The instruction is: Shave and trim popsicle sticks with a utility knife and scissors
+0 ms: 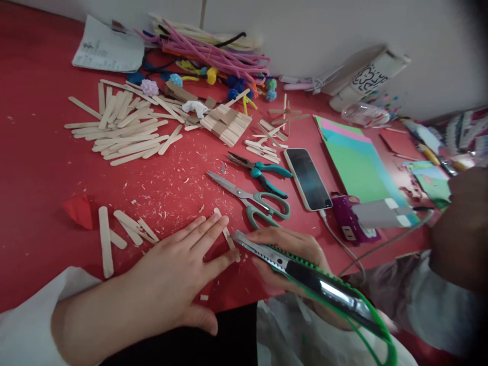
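Observation:
My left hand (190, 256) lies flat on the red table with its fingers stretched out. Its fingertips rest against a craft stick (227, 236), pressing it to the surface. My right hand (293, 254) is wrapped around a utility knife (305, 277) with a green cord on its end. The knife's tip points left, just beside the craft stick; I cannot tell whether they touch. Beyond my hands lie scissors (244, 195) with grey-green handles and teal-handled pliers (263, 172). Left of my left hand, a loose craft stick (106, 243) lies among cut pieces.
A pile of craft sticks (125, 127) and pink pipe cleaners (213, 53) lie at the back. To the right are a phone (308, 179) on a cable, a purple box (348, 218) and coloured paper (354, 162). Another person's sleeve (438, 300) shows at the right edge.

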Motion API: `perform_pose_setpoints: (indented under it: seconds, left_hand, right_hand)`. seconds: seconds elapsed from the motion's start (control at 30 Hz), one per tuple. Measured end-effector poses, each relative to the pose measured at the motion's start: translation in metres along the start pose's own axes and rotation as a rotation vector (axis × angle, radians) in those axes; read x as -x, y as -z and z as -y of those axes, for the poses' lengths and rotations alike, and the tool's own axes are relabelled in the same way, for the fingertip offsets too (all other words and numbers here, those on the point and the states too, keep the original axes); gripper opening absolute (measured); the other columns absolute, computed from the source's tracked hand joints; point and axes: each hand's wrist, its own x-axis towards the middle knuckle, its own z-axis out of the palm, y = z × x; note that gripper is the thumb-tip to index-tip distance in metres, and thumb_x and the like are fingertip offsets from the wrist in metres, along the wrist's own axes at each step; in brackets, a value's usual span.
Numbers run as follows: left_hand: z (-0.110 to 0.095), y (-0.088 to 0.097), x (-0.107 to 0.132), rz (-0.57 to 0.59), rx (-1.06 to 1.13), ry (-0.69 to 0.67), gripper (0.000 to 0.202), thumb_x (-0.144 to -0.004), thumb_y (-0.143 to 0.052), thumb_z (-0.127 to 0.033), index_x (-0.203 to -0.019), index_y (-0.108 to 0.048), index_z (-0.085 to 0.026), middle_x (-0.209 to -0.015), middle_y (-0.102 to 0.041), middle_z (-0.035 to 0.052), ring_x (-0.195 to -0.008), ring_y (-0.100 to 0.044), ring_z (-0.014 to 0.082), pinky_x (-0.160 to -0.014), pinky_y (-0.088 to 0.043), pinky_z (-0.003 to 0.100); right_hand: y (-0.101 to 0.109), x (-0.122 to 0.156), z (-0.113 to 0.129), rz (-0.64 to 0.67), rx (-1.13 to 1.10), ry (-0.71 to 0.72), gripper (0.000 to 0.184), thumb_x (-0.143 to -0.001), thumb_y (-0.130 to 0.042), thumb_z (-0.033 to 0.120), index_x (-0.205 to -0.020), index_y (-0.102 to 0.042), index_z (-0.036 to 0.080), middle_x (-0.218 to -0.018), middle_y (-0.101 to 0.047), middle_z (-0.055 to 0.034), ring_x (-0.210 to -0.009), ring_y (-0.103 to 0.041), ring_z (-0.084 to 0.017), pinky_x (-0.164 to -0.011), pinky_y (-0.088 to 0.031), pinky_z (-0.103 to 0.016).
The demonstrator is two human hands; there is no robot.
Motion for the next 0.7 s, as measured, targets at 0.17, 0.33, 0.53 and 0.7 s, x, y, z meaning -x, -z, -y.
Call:
perform_pose_setpoints:
  seconds: [0.17,0.33,0.53,0.7]
  left_hand:
    - [0.0,0.0,0.0,0.023,0.011,-0.009,0.103,-0.049,-0.074,-0.074,-0.135,-0.052,-0.023,-0.152,-0.03,0.0236,-0.135,-0.034,0.0439,-0.105,-0.038,0.055]
    - [0.001,0.0,-0.001,0.049,0.007,0.001,0.102,-0.048,-0.074,-0.075,-0.134,-0.053,-0.024,-0.153,-0.029,0.0208,-0.137,-0.032,0.0425,-0.107,-0.037,0.053]
    - [0.003,-0.001,0.001,0.014,-0.009,-0.023,0.106,-0.05,-0.072,-0.076,-0.14,-0.047,-0.025,-0.152,-0.031,0.0222,-0.136,-0.034,0.0425,-0.106,-0.037,0.054]
    - [0.004,-0.005,0.003,-0.051,0.001,-0.028,0.108,-0.051,-0.07,-0.077,-0.143,-0.042,-0.027,-0.154,-0.028,0.0202,-0.137,-0.033,0.0423,-0.106,-0.037,0.054]
  right_hand:
    - [-0.01,0.005,0.006,-0.117,0.024,-0.219,0.013,-0.076,-0.065,0.018,-0.088,-0.068,0.022,-0.073,-0.076,0.0007,-0.057,-0.07,-0.014,-0.055,-0.058,-0.022]
    - [-0.018,0.01,0.01,-0.234,0.023,-0.286,0.009,-0.078,-0.064,0.024,-0.085,-0.069,0.022,-0.072,-0.075,0.0003,-0.052,-0.068,-0.013,-0.052,-0.056,-0.022]
    - [-0.013,0.01,0.013,-0.159,0.069,-0.121,0.025,-0.074,-0.061,0.012,-0.095,-0.065,0.026,-0.083,-0.076,-0.0006,-0.066,-0.073,-0.017,-0.062,-0.06,-0.025]
    - [-0.011,0.008,0.011,-0.14,0.028,-0.031,0.035,-0.07,-0.056,0.005,-0.097,-0.063,0.025,-0.087,-0.076,-0.0022,-0.072,-0.073,-0.017,-0.067,-0.06,-0.025]
